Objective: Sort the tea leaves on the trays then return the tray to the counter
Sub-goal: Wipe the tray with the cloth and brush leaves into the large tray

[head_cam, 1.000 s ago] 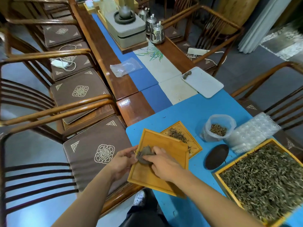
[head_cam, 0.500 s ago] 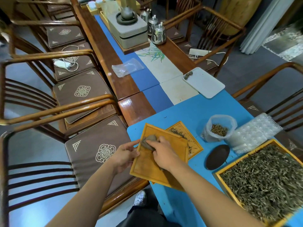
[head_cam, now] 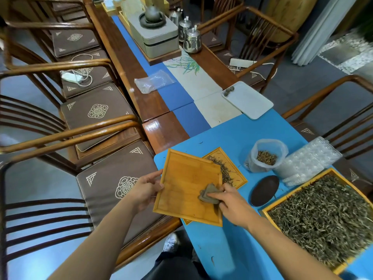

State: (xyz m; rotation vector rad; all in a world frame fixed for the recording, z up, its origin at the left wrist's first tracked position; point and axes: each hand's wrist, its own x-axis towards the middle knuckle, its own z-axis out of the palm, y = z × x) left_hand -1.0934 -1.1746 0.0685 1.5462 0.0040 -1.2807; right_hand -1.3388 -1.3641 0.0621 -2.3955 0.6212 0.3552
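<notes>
Left hand (head_cam: 145, 188) grip on bamboo tray (head_cam: 187, 184), right hand (head_cam: 232, 205) on cloth (head_cam: 209, 194).

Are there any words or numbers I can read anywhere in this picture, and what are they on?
None: no words, labels or numbers can be read.
The chair cushions bear a round woven emblem, an ornament rather than readable text.
The wooden tray, cloth and plastic bag carry no print.

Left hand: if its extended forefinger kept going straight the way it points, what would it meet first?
The left hand points up and right along the empty wooden tray edge. Beyond it, probably bare blue table cover; depth is unclear.
</notes>
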